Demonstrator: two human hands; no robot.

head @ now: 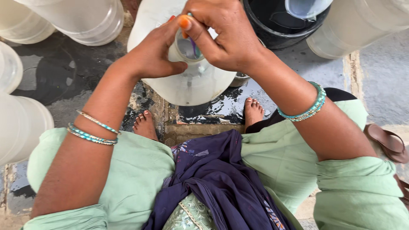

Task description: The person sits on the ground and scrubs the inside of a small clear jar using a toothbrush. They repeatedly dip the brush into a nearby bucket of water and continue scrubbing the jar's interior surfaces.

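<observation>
Here, left hand (155, 55) gripping translucent jug (187, 83), right hand (228, 36) atop

No packages, labels, signs or screens show anywhere here; every surface in view is plain and unmarked.

left hand (153, 53): wrapped around the neck of the big translucent water can (191, 83), thumb pressed on the rim
right hand (226, 32): over the can's mouth, fingers (191, 27) pinching a thin purple-and-blue tool (194, 44) that dips into the opening
water can: stands on the wet floor (221, 108) between two bare feet
black bucket (277, 30): just behind the right hand
other cans (85, 19): translucent, crowded at left and top
brown sandal (390, 142): at the right edge
</observation>
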